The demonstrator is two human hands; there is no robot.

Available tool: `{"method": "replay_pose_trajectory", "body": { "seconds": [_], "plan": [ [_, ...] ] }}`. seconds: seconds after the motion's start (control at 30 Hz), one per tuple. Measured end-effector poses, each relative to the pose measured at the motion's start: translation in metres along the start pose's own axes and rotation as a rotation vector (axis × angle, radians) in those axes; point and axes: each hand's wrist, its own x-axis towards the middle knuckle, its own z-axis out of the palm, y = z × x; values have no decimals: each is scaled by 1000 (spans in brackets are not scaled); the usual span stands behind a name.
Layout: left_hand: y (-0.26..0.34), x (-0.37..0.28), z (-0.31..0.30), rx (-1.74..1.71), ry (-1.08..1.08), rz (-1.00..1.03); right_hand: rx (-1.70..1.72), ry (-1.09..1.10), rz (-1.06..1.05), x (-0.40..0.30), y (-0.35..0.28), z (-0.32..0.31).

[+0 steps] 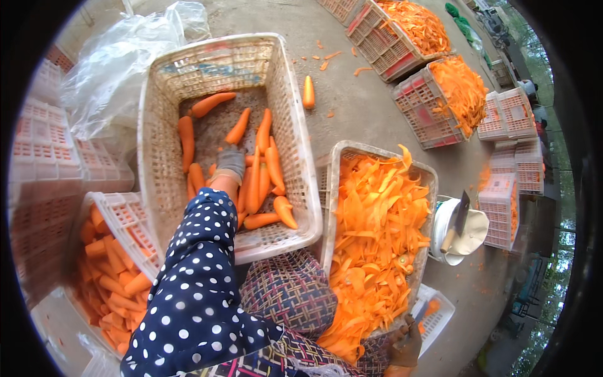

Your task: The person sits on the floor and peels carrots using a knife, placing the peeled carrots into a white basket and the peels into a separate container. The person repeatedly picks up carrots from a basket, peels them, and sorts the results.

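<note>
My left hand (230, 159), in a grey glove, reaches down into a tall, stained plastic crate (297, 188). Its fingertips meet the lower end of an orange carrot (239, 125); whether they grip it is hidden. More whole carrots (254, 184) lie around the hand on the crate's dirty floor, mostly on the right side. At the lower right edge, my right hand (406, 343) wears a dark, soiled glove and has its fingers bent. Something thin and dark shows by those fingers, too unclear to name. Beside that hand is a second crate (335, 188) heaped with carrot peelings (381, 212).
A knife (458, 221) rests across a white bucket (445, 226) at right. On the left, a tilted crate (118, 212) adjoins many peeled carrots (113, 278). One carrot (308, 92) lies on the concrete floor (330, 122). Crates of peelings (459, 94) stand farther off.
</note>
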Motion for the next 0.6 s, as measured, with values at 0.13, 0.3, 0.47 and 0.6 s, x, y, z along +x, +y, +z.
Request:
{"method": "replay_pose_trajectory", "body": {
  "seconds": [0.13,0.3,0.47,0.6],
  "plan": [
    [-1,38,17,-183,-166,-369,-52,-40,73,17,-4,-8],
    [45,-5,-95,-1828,214,-338,-8,-29,114,21,-3,-13],
    [11,4,-60,-1056,302,310,1,-683,-139,76,28,-86],
    [-5,-85,-61,-1103,-60,-70,-335,-597,-413,37,11,-44]
  ]
}}
